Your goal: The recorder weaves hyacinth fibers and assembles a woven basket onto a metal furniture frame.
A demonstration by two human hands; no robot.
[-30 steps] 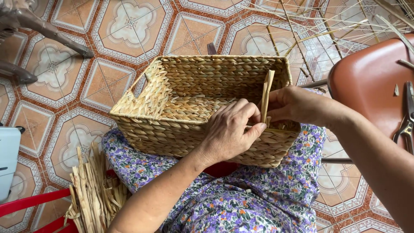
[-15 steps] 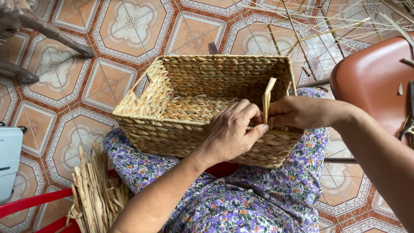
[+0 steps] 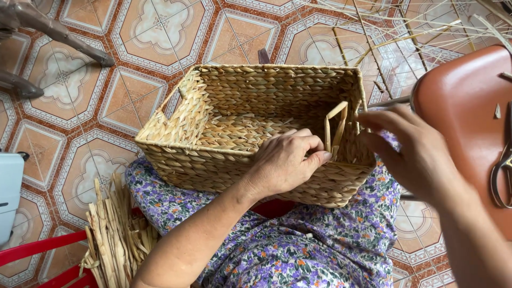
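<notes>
Nearest the camera, a lap covered in purple floral-print fabric (image 3: 298, 250) is supporting a rectangular woven straw basket (image 3: 234, 133), which is sitting tilted with its open top facing up and toward the viewer. At the lower left, a bundle of loose dried straw strips (image 3: 112, 234) is lying just beside the lap, partly over a red plastic frame (image 3: 37, 250).

On the basket's near rim, the left hand (image 3: 285, 162) is resting with fingers curled, and its thumb and forefinger are pinching the base of a flat pale straw strip (image 3: 337, 128) that is standing up in a narrow loop at the right end of the rim. The right hand (image 3: 413, 149) is hovering just beside that loop, fingers loosely spread and holding nothing; whether a fingertip is touching the strip cannot be told.

To the right, a brown moulded plastic chair seat (image 3: 464, 117) is standing close to the basket, with metal scissors (image 3: 504, 170) lying on it at the frame edge.

Farther back, the patterned terracotta-and-white tiled floor (image 3: 160, 32) is carrying thin pale reed stalks (image 3: 405, 32) scattered at the upper right, and dark wooden furniture legs (image 3: 48, 32) are showing at the upper left. A pale blue-white object (image 3: 9, 186) is sitting at the left edge.
</notes>
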